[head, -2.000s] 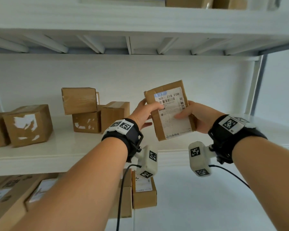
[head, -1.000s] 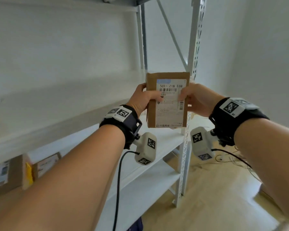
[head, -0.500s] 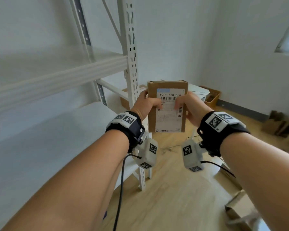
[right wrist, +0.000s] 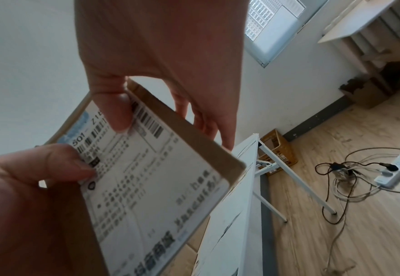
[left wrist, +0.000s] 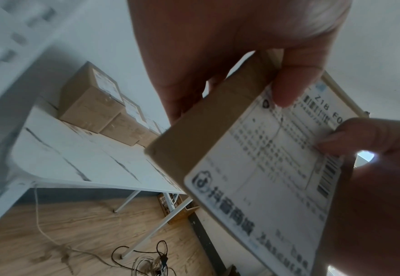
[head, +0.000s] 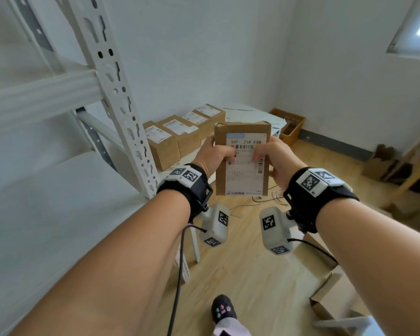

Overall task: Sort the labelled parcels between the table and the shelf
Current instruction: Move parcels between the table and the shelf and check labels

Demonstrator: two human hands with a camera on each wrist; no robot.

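Note:
A flat brown parcel (head: 243,166) with a white label reading "501- Z18 E08" is held upright at chest height, label facing me. My left hand (head: 217,157) grips its left edge and my right hand (head: 269,155) its right edge, thumbs on the label, fingers behind. The left wrist view shows the parcel (left wrist: 265,168) under my left thumb (left wrist: 286,87). In the right wrist view the right thumb (right wrist: 114,112) presses the label of the parcel (right wrist: 151,186). Beyond the parcel, several labelled boxes (head: 180,134) stand in a row on a white table (head: 250,112).
The white metal shelf upright (head: 117,98) and a bare shelf board (head: 58,202) are close on my left. A brown crate (head: 289,124) sits past the table. A power strip (right wrist: 392,170) with tangled cables lies on the wood floor. Flattened cardboard (head: 332,299) lies at lower right.
My view has swung right, from the shelf with its boxes to the table in the corner. Both hands have kept hold of the parcel, now held upright.

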